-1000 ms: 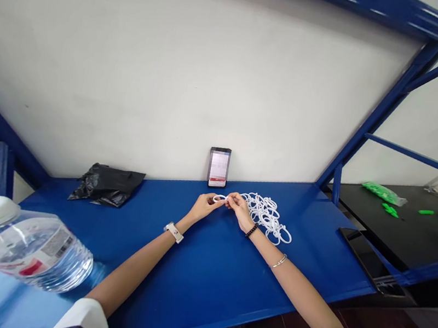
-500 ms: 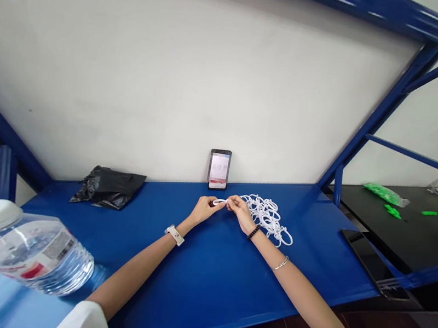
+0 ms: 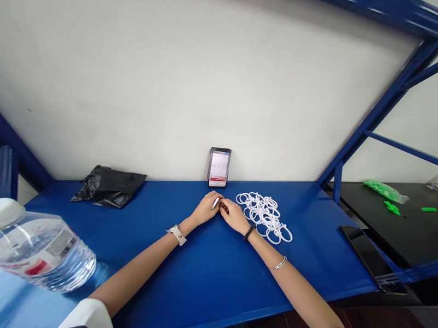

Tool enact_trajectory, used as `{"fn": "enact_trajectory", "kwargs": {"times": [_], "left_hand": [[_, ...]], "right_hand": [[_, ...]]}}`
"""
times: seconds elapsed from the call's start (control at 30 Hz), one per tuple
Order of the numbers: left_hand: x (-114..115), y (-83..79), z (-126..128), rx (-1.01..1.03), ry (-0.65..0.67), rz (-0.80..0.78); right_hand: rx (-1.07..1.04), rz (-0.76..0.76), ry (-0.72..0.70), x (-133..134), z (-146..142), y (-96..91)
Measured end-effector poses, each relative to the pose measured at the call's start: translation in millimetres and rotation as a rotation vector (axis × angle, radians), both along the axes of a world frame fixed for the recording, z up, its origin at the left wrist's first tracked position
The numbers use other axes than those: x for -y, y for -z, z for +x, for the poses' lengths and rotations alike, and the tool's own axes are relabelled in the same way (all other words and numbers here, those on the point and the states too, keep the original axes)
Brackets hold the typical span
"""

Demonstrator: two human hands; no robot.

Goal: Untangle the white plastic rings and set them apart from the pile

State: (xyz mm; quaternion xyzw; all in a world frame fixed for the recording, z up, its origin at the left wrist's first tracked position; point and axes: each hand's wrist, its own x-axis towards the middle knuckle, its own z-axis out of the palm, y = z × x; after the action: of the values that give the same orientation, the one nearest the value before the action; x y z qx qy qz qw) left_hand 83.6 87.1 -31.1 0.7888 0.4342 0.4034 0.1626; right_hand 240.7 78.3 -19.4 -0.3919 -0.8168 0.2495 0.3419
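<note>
Close together over the blue table (image 3: 193, 271), my two hands meet just in front of the propped phone (image 3: 219, 168). A white ring (image 3: 215, 203) shows edge-on between them, mostly covered by fingers. My left hand (image 3: 205, 209) is closed around its left side. My right hand (image 3: 233, 214) is closed too, its fingertips pressed against the ring near the left fingers. Right of my right hand lies a loose pile of white rings (image 3: 266, 216), overlapping one another on the tabletop.
A black plastic bag (image 3: 109, 187) lies at the back left. A large water bottle (image 3: 35, 248) stands front left. Blue frame bars rise at both sides. A dark device (image 3: 370, 259) sits by the right edge; beyond, a black table (image 3: 409, 222) carries green pieces.
The ring has turned from lying flat between my fingertips to edge-on. My hands have drawn closer together, my right hand shifting left away from the pile.
</note>
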Motion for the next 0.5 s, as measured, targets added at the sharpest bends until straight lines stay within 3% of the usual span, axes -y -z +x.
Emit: {"fn": "enact_trajectory", "kwargs": {"times": [0.1, 0.3, 0.4, 0.5], "left_hand": [[-0.5, 2.5, -2.5, 0.001, -0.073, 0.028], [-4.1, 7.4, -10.5, 0.078, -0.371, -0.003], [-5.4, 9.5, -11.2, 0.056, -0.375, -0.033], [-6.1, 10.7, -9.5, 0.064, -0.307, -0.015]], "right_hand": [[0.038, 0.056, 0.042, 0.4, 2.9, -3.4], [0.073, 0.235, 0.272, -9.5, 18.8, -6.9], [-0.016, 0.213, 0.247, -8.3, 18.9, -17.6], [-0.238, 0.176, 0.139, 18.5, 9.5, -49.1]]}}
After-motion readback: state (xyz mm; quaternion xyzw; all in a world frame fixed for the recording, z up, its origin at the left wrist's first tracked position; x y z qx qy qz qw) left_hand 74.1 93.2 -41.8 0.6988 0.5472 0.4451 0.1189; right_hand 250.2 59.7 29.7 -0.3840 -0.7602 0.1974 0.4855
